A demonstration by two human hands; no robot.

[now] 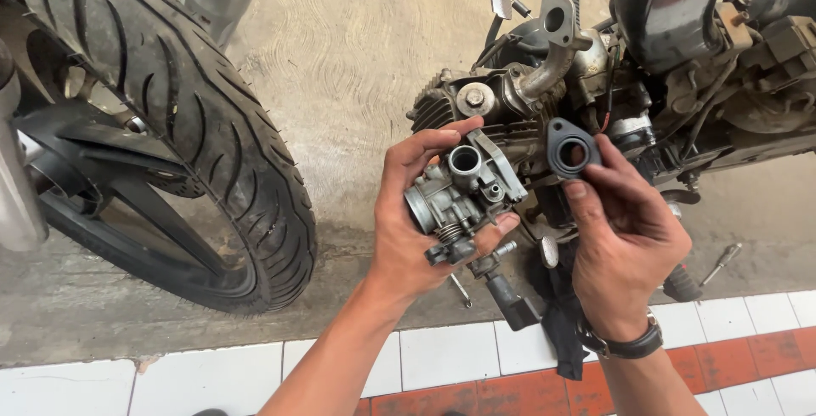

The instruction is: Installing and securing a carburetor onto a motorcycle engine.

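Left hand (pixel 408 212): fingers wrapped around a grey metal throttle body (pixel 459 195), bore facing up.
Right hand (pixel 625 237): pinching a black flanged gasket (pixel 571 151) just beside it.
Behind: motorcycle engine (pixel 544 84), intake pipe (pixel 552 42).
Left: tyre (pixel 212 127) on concrete.

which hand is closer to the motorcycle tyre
Left. The left hand, holding the throttle body, sits just right of the tyre. The right hand, holding a black gasket, is farther right, beyond the left hand.

Bare forearms, no sleeves, black wristwatch (pixel 627 346) on right wrist
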